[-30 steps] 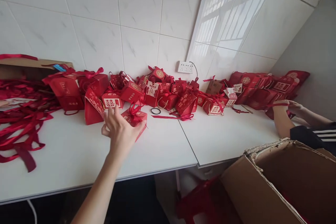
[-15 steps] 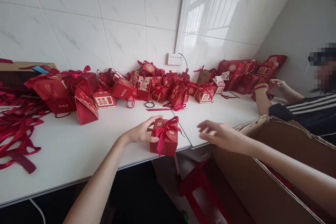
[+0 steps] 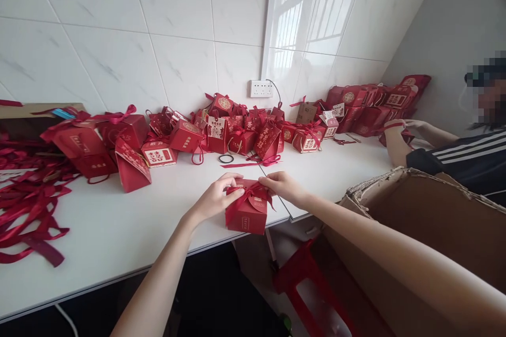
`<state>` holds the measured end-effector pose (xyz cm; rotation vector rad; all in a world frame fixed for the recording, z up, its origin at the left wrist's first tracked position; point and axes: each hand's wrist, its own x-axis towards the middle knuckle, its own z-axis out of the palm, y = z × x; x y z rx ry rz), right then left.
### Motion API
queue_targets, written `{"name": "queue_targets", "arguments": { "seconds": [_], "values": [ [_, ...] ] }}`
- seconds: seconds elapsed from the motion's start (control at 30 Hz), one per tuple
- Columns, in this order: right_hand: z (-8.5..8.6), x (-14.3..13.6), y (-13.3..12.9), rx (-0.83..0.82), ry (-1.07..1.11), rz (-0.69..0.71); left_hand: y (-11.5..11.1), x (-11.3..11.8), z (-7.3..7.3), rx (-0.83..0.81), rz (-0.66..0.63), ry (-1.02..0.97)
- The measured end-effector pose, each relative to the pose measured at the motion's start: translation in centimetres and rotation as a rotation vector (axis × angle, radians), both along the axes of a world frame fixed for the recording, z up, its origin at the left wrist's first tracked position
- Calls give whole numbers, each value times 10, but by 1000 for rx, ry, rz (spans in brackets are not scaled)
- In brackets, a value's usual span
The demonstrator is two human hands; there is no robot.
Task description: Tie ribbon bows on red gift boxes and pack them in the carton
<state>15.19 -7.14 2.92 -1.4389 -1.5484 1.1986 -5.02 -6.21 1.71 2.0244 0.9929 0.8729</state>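
Note:
A red gift box (image 3: 248,218) with gold print sits at the front edge of the white table (image 3: 174,205). Across its top runs a dark red ribbon (image 3: 253,189) tied in a bow. My left hand (image 3: 221,195) is at the box's left side, thumb and fingers closed on the left part of the bow. From the right, my right hand (image 3: 282,185) pinches the bow's right loop. The fingers hide much of the bow.
Red gift boxes (image 3: 185,134) line the wall, with loose ribbons (image 3: 35,210) at the left. A black ring (image 3: 226,158) lies behind my box. At right stand a cardboard box (image 3: 356,242) and a red stool (image 3: 292,279). A co-worker's hands (image 3: 411,129) handle a red ribbon.
My right hand has come in from the right and closed on the bow's right loop. My left hand has shifted from the box's side up onto the bow.

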Motion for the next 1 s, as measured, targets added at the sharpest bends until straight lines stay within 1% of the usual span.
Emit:
{"name": "queue_targets", "arguments": {
  "seconds": [0.07,0.13,0.2,0.23,0.3,0.37,0.47,0.57,0.6,0.63,0.67,0.73,0.77,0.8,0.83,0.9,0.97,1.0],
  "values": [
    [-5,-2,-3,-58,64,-9,0,5,-6,-52,71,-84],
    [-8,-5,-8,-92,129,-33,-2,12,-14,-97,185,-203],
    [-12,-7,-15,-90,171,-77,-5,19,-22,-128,295,-320],
    [-14,-8,-19,-79,185,-102,-6,23,-25,-140,331,-364],
    [-18,-8,-28,-29,211,-149,-10,27,-29,-150,362,-413],
    [-22,-7,-36,37,232,-186,-13,29,-29,-142,374,-419],
    [-19,-6,-49,121,163,-232,-18,30,-25,-98,417,-380],
    [-9,-10,-65,191,-60,-272,-20,32,-23,-86,430,-360],
    [-4,-12,-71,204,-125,-259,-21,32,-22,-92,421,-360],
    [0,-13,-77,202,-169,-216,-21,32,-22,-98,411,-359],
    [5,-14,-82,177,-188,-145,-20,32,-22,-102,402,-356],
    [14,-11,-89,72,-179,32,-18,30,-22,-111,380,-350],
    [19,-7,-90,17,-171,99,-16,28,-22,-121,363,-346],
    [22,-2,-88,-20,-169,114,-15,27,-22,-134,345,-341],
    [25,4,-83,-28,-172,75,-14,25,-22,-146,329,-334],
    [27,14,-66,36,-195,-85,-13,23,-20,-156,313,-315],
    [23,19,-43,129,-219,-218,-13,22,-18,-142,331,-297],
    [18,18,-33,160,-227,-231,-14,22,-18,-134,341,-291]
  ]
}}
